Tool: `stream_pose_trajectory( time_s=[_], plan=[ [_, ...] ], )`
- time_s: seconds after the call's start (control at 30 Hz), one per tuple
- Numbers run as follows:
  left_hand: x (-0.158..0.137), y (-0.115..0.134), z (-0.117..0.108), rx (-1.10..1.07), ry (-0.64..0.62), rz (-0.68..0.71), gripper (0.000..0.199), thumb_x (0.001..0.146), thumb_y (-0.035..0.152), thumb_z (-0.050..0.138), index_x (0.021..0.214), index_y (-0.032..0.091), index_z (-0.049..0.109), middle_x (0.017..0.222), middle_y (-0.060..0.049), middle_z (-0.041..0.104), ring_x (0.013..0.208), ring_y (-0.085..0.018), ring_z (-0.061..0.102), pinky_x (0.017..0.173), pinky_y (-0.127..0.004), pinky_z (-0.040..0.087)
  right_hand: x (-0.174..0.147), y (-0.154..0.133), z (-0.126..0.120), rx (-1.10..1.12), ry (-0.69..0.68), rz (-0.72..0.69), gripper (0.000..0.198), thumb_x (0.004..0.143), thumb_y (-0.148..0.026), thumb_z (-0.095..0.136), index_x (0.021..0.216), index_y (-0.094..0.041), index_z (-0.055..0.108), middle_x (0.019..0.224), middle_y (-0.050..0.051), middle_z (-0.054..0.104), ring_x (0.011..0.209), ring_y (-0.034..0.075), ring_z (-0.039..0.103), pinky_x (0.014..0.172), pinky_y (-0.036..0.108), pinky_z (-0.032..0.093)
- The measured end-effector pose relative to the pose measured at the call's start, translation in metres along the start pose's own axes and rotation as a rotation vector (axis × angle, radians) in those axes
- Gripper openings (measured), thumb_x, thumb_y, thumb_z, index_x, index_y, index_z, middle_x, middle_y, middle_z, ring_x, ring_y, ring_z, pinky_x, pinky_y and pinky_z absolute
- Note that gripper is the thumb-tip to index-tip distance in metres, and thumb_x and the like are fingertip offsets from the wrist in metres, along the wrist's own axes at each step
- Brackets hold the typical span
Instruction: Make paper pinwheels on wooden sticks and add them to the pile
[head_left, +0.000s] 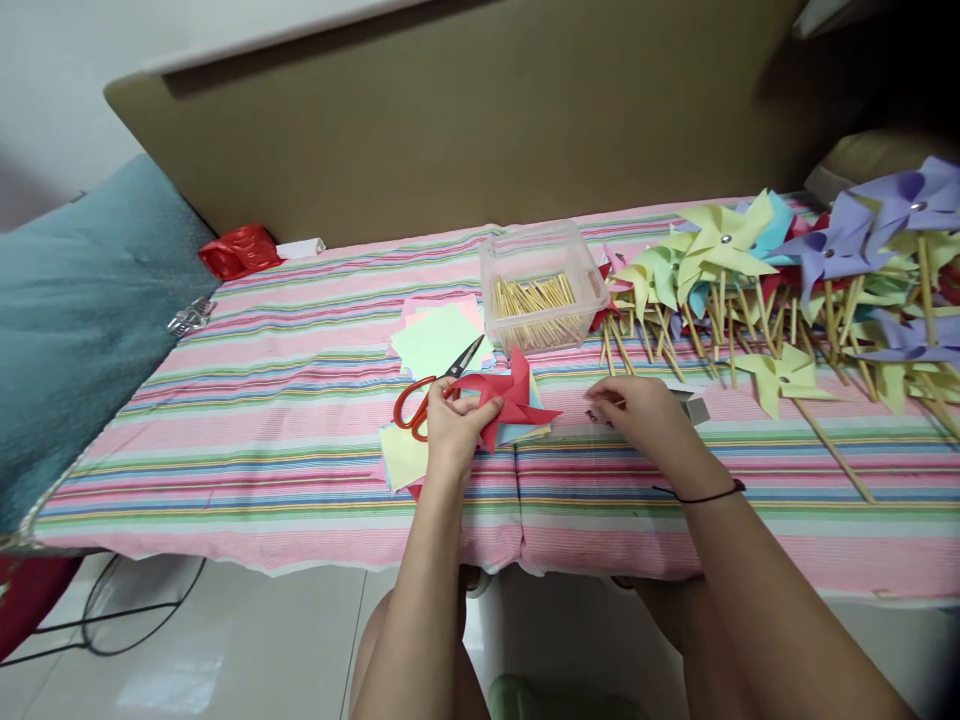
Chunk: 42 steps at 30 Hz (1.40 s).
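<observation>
My left hand (459, 425) pinches a red paper pinwheel (511, 402), its blades folded in to the centre. Just right of it, my right hand (637, 412) has its fingers bent together over some tiny dark pieces (598, 417) on the cloth; whether a piece is between the fingertips is too small to make out. Scissors with orange-red handles (420, 405) lie behind my left hand, blades towards the back. Pale green paper squares (439, 340) are stacked beyond them, and yellow sheets (403, 458) lie nearer me.
A clear plastic box (544, 295) of short wooden sticks stands behind the pinwheel. Many finished pinwheels on sticks (724, 245) crowd the right side; a yellow one (784, 380) lies in front. A red bag (240, 252) sits far left on the striped cloth (262, 420).
</observation>
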<state>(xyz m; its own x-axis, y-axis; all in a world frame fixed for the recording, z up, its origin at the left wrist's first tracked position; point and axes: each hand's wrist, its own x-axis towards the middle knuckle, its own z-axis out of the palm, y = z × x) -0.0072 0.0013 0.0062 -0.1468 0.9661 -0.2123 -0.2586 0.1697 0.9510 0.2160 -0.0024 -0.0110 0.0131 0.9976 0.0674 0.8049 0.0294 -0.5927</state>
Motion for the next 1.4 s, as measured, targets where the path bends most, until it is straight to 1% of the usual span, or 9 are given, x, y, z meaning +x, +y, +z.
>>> stream_pose_trajectory(
  time_s=[0.07, 0.2, 0.47, 0.63, 0.8, 0.97, 1.07, 1.23, 1.4],
  plan=[
    [0.0, 0.0, 0.0, 0.008, -0.002, 0.005, 0.062, 0.052, 0.021, 0.08, 0.096, 0.022, 0.036, 0.06, 0.003, 0.066, 0.051, -0.014, 0.062, 0.056, -0.024, 0.046, 0.0, -0.001, 0.001, -0.109, -0.04, -0.033, 0.021, 0.077, -0.011, 0.05, 0.076, -0.017, 0.071, 0.081, 0.007, 0.073, 0.077, 0.023, 0.066, 0.069, 0.032, 0.045],
    [0.0, -0.001, 0.002, 0.023, -0.018, 0.005, 0.062, 0.052, 0.022, 0.08, 0.095, 0.022, 0.036, 0.059, 0.003, 0.066, 0.05, -0.013, 0.061, 0.054, -0.023, 0.044, 0.0, -0.005, 0.004, -0.252, -0.111, -0.053, 0.018, 0.077, -0.016, 0.053, 0.064, -0.018, 0.066, 0.073, 0.007, 0.069, 0.071, 0.023, 0.062, 0.061, 0.031, 0.04],
    [-0.001, 0.0, 0.003, 0.031, -0.015, 0.004, 0.066, 0.05, 0.025, 0.081, 0.098, 0.022, 0.035, 0.058, 0.004, 0.065, 0.046, -0.013, 0.059, 0.047, -0.021, 0.041, 0.001, -0.003, 0.013, -0.334, -0.07, -0.09, 0.019, 0.077, -0.009, 0.046, 0.063, -0.018, 0.055, 0.075, 0.009, 0.063, 0.071, 0.02, 0.058, 0.062, 0.029, 0.037],
    [-0.001, -0.001, 0.003, 0.037, -0.011, 0.018, 0.065, 0.05, 0.025, 0.081, 0.096, 0.022, 0.035, 0.06, 0.004, 0.066, 0.046, -0.013, 0.059, 0.046, -0.02, 0.041, 0.001, -0.009, 0.009, -0.154, 0.076, -0.043, 0.012, 0.078, -0.014, 0.046, 0.07, -0.019, 0.053, 0.063, 0.004, 0.062, 0.063, 0.02, 0.058, 0.059, 0.029, 0.036],
    [0.0, -0.003, 0.003, 0.034, -0.016, 0.034, 0.063, 0.052, 0.023, 0.08, 0.096, 0.023, 0.034, 0.058, 0.006, 0.065, 0.045, -0.011, 0.057, 0.046, -0.019, 0.041, 0.001, -0.02, 0.006, 0.137, 0.139, 0.064, 0.008, 0.067, -0.017, 0.056, 0.06, -0.02, 0.054, 0.057, 0.001, 0.062, 0.058, 0.017, 0.06, 0.059, 0.027, 0.042],
    [0.001, -0.002, 0.004, 0.042, -0.02, 0.035, 0.063, 0.052, 0.023, 0.08, 0.096, 0.023, 0.034, 0.058, 0.005, 0.065, 0.044, -0.011, 0.057, 0.045, -0.018, 0.041, 0.001, -0.02, 0.01, 0.344, 0.165, 0.104, 0.003, 0.065, -0.022, 0.06, 0.065, -0.02, 0.06, 0.056, 0.0, 0.063, 0.056, 0.017, 0.061, 0.059, 0.028, 0.046],
    [0.001, -0.003, 0.003, 0.043, -0.026, 0.038, 0.063, 0.053, 0.023, 0.079, 0.096, 0.023, 0.034, 0.058, 0.006, 0.065, 0.044, -0.011, 0.056, 0.046, -0.018, 0.041, 0.001, -0.018, 0.012, 0.45, 0.166, 0.126, 0.01, 0.065, -0.026, 0.062, 0.073, -0.019, 0.065, 0.06, 0.002, 0.066, 0.058, 0.018, 0.062, 0.058, 0.029, 0.047],
    [0.001, -0.004, 0.003, 0.038, -0.023, 0.046, 0.063, 0.053, 0.022, 0.079, 0.096, 0.023, 0.034, 0.058, 0.006, 0.065, 0.044, -0.011, 0.057, 0.046, -0.019, 0.041, 0.003, -0.015, 0.014, 0.643, 0.141, 0.162, 0.02, 0.064, -0.032, 0.067, 0.075, -0.016, 0.069, 0.069, 0.007, 0.069, 0.063, 0.02, 0.063, 0.053, 0.029, 0.048],
    [0.001, -0.005, 0.003, 0.047, -0.02, 0.048, 0.062, 0.053, 0.023, 0.078, 0.096, 0.023, 0.033, 0.059, 0.006, 0.064, 0.044, -0.011, 0.056, 0.046, -0.019, 0.04, 0.003, -0.017, 0.011, 0.795, 0.118, 0.198, 0.022, 0.064, -0.034, 0.071, 0.077, -0.017, 0.07, 0.067, 0.004, 0.066, 0.061, 0.016, 0.06, 0.05, 0.027, 0.046]
  ],
)
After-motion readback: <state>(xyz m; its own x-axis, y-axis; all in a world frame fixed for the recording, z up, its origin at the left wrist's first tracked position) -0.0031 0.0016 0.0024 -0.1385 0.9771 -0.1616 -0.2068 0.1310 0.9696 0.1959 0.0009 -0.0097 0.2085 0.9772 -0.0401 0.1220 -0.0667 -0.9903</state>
